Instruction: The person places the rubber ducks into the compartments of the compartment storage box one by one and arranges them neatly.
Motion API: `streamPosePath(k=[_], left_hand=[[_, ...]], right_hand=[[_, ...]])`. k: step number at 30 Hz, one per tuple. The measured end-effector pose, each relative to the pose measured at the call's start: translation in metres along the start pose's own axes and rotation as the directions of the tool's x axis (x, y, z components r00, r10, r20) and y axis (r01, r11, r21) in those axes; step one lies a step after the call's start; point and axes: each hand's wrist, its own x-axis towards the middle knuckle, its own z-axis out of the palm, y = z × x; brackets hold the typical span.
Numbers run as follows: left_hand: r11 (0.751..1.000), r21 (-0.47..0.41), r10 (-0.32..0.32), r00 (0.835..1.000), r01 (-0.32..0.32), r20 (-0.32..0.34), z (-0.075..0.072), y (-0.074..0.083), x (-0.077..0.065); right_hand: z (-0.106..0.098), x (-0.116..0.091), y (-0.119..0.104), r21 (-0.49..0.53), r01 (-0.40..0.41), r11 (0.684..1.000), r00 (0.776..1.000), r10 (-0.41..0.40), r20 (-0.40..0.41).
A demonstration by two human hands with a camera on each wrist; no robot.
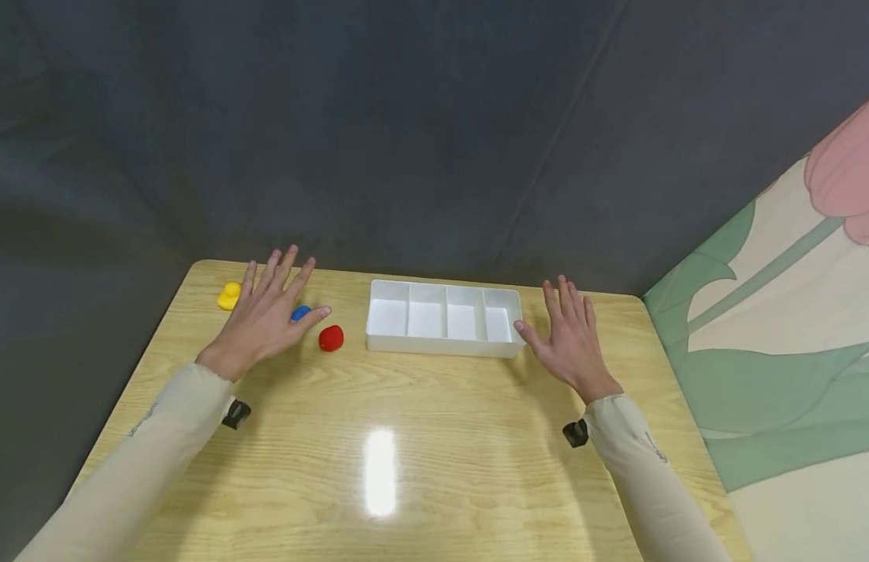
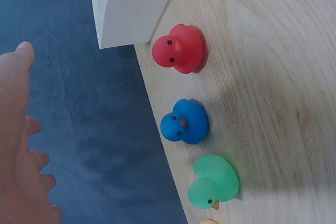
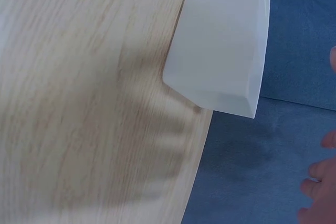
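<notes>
My left hand (image 1: 265, 316), fingers spread, hovers over a row of small toy ducks and holds nothing. Past its thumb sits a red rubber duck (image 1: 331, 338); a blue duck (image 1: 301, 313) shows partly between thumb and forefinger. To the hand's left is a yellow duck (image 1: 229, 296). A green duck (image 2: 214, 182) appears in the left wrist view but is hidden by the hand in the head view. My right hand (image 1: 568, 343) is spread too, holding nothing, its thumb beside the right end of a white divided tray (image 1: 441, 344).
The tray has several compartments in a row and stands near the far edge of the wooden table (image 1: 441, 414). A dark curtain (image 1: 406, 140) hangs behind the table. A flower-patterned cloth (image 1: 778, 312) borders the right side.
</notes>
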Motion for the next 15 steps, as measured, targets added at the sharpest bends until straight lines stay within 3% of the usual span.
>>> streamPosePath(k=[15], left_hand=[[0.999, -0.055, 0.004, 1.000, -0.003, 0.018, 0.012, -0.007, -0.012]], right_hand=[[0.012, -0.005, 0.002, 0.041, -0.001, 0.999, 1.000, 0.000, 0.021]])
